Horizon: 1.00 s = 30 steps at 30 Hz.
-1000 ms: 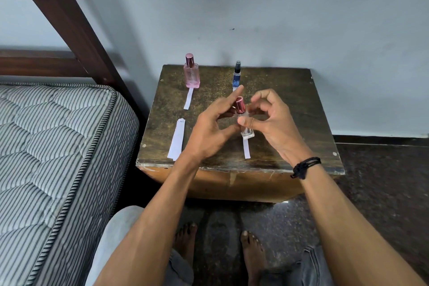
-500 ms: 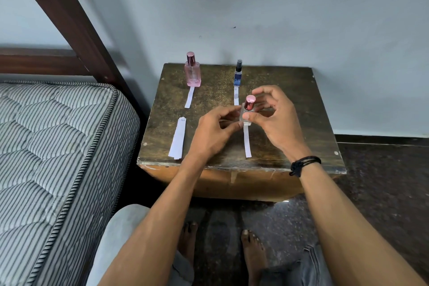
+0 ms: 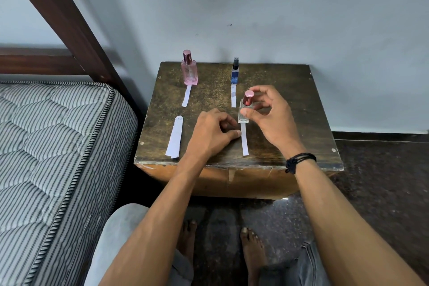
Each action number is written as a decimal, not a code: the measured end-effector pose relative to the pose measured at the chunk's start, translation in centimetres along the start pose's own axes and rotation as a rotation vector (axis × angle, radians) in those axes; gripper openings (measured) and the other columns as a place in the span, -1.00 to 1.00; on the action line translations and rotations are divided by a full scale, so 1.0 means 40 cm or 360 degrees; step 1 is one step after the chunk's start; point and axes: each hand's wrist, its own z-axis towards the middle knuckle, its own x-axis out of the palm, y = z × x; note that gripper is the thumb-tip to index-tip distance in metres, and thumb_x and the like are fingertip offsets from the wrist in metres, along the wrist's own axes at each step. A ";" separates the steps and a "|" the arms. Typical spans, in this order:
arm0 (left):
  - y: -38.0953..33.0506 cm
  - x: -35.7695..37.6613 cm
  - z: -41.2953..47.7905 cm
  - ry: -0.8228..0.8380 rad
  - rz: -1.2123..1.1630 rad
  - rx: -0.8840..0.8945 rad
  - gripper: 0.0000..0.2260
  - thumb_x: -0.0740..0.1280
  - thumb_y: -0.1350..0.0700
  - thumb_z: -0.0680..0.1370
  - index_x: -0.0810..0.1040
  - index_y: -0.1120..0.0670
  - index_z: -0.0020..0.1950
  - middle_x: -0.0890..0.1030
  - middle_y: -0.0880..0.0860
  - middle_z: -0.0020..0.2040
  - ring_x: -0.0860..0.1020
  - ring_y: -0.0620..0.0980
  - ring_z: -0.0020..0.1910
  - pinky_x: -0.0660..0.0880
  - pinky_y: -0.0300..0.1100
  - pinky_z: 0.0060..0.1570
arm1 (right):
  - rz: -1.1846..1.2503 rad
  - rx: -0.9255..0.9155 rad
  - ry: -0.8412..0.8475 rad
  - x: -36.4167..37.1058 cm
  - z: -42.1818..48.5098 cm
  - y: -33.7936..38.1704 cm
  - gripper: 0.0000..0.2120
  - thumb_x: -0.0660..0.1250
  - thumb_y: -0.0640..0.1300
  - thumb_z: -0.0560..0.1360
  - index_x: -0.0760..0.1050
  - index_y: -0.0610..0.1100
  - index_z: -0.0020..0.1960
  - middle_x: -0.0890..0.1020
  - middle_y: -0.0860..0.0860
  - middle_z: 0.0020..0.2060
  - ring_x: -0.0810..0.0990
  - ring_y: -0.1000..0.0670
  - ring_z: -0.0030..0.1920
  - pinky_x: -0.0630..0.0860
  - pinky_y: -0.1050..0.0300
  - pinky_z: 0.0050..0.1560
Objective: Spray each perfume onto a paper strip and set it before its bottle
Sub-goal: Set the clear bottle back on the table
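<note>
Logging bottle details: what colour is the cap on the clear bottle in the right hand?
Metallic pink-red cap, head view.

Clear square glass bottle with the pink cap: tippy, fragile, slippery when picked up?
Likely tippy: the clear square glass bottle is tall on a small base, under a pink cap. Probably rigid and breakable, being glass. Its smooth walls may slip; the right hand pinches it between thumb and fingers.

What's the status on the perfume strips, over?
Right hand grips clear bottle at far end of third strip. Left hand curled, thumb at strip edge; grip unclear. Pink bottle, blue bottle: strips laid. Nothing in the way.
</note>
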 end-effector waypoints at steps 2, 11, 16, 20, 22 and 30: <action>-0.001 0.002 -0.002 0.0002 0.0025 0.0028 -0.86 0.56 0.03 0.44 0.72 0.01 -0.05 0.46 -0.13 -0.20 0.41 -0.24 -0.17 0.27 -0.23 0.02 | -0.0028 0.0015 0.0037 0.000 0.000 -0.003 -0.58 0.57 -0.15 0.48 0.52 0.13 0.24 0.68 0.15 0.07 0.67 0.17 -0.01 0.48 0.40 -0.01; 0.003 0.023 -0.006 0.0043 0.0074 0.0004 -0.80 0.55 -0.04 0.44 0.70 -0.02 0.02 0.54 0.00 -0.09 0.38 0.03 0.05 0.35 -0.18 0.09 | -0.0224 0.0130 0.0152 0.000 0.010 -0.026 -0.67 0.51 -0.12 0.53 0.58 0.00 0.27 0.68 0.11 0.08 0.63 0.23 0.05 0.42 0.39 -0.06; 0.004 0.027 -0.005 0.0050 0.0115 0.0019 -0.80 0.54 -0.04 0.44 0.69 -0.04 0.03 0.52 -0.02 -0.10 0.37 0.03 0.05 0.26 -0.23 0.05 | -0.0213 0.0143 0.0172 -0.005 0.009 -0.024 -0.68 0.50 -0.14 0.54 0.56 0.00 0.26 0.64 0.15 0.05 0.62 0.29 0.02 0.41 0.38 -0.09; 0.000 0.031 -0.005 0.0053 0.0135 0.0031 -0.81 0.53 -0.04 0.45 0.70 -0.05 0.04 0.50 -0.03 -0.10 0.39 0.05 0.05 0.33 -0.15 0.13 | -0.0252 0.0175 0.0234 -0.003 0.009 -0.029 -0.62 0.50 -0.13 0.54 0.52 0.03 0.32 0.64 0.17 0.06 0.66 0.18 0.04 0.49 0.26 0.02; 0.000 0.030 -0.004 0.0063 0.0141 0.0035 -0.81 0.52 -0.03 0.45 0.70 -0.06 0.05 0.51 -0.03 -0.09 0.39 0.06 0.05 0.34 -0.14 0.15 | -0.0276 0.0185 0.0241 -0.002 0.011 -0.032 -0.60 0.50 -0.12 0.54 0.52 0.01 0.35 0.66 0.14 0.09 0.66 0.16 0.06 0.50 0.22 0.06; 0.003 0.029 -0.004 0.0084 0.0154 0.0036 -0.80 0.51 -0.04 0.47 0.71 -0.09 0.09 0.51 -0.05 -0.06 0.38 0.06 0.09 0.32 -0.19 0.13 | -0.0326 0.0211 0.0211 -0.008 0.012 -0.030 -0.64 0.48 -0.14 0.56 0.55 -0.07 0.33 0.68 0.05 0.11 0.66 0.10 0.07 0.41 0.41 -0.07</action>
